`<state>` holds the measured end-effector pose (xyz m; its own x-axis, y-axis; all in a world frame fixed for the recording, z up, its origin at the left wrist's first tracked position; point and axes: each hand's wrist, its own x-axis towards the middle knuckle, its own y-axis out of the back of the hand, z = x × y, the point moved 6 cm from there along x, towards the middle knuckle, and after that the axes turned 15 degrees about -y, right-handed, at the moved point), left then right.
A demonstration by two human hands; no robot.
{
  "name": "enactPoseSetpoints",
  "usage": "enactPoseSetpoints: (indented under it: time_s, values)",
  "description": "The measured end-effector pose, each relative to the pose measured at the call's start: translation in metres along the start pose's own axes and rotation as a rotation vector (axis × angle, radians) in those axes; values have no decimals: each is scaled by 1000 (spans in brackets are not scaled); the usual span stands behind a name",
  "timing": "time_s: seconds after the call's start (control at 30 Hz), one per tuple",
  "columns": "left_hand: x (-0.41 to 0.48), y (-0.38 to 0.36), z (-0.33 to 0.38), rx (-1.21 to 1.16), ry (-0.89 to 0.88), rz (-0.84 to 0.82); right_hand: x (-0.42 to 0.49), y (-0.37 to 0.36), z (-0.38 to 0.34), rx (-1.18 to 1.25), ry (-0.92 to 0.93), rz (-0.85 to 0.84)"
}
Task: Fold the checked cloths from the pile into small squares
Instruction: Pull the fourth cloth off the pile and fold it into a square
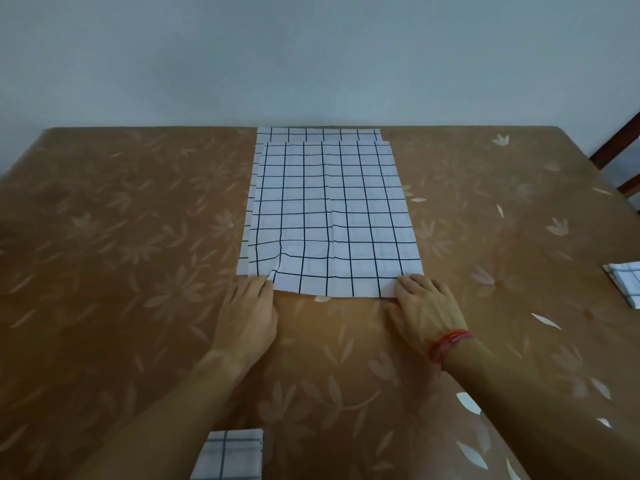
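I'm working the top cloth [332, 216] of the pile [311, 135], which is lying against the far edge of the table [121, 237], about midway along it, long sides running away from me. My left hand [250, 308] is pinching the near-left corner, and the fabric is puckering right beside my fingertips. My right hand [426, 306] is sitting with curled fingers on the near-right corner; whether the thumb is tucking under the hem there, I can't tell. So the cloth is stretching away from both hands toward the far edge, with only its near hem in my grip.

I'm judging this as the set-up for the first fold, near hem over to far hem. To do it well, I'm wanting both corners lifting together, only the one layer coming off the pile, even tension smoothing out that left pucker, and the corners landing square on the far ones.

One folded square [227, 455] is lying at the near edge, another [625, 284] at the right edge.
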<state>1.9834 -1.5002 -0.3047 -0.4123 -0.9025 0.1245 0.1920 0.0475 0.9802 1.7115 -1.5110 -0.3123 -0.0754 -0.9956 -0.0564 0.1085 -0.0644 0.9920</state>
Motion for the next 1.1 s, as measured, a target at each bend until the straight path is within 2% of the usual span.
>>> enactPoseSetpoints:
  time_s: [0.2,0.43,0.67,0.8,0.9,1.0,1.1]
  values:
    - [-3,14,17,-91,-72,116,-18,2,23,-27,-28,55]
    - [-11,34,57,-217,-120,174,-65,15,40,-21,-142,-104]
    - [-21,69,78,-282,-199,206,-69,15,65,-33,-249,44]
    - [-38,86,81,-269,-246,195,-73,23,89,-50,-258,-3]
    - [-50,94,81,-231,-266,192,-83,41,101,48,-273,-15]
    - [-64,98,80,-252,-197,159,-100,66,106,223,-315,-36]
    - [-79,103,86,-263,-172,136,-116,80,115,301,-357,-39]
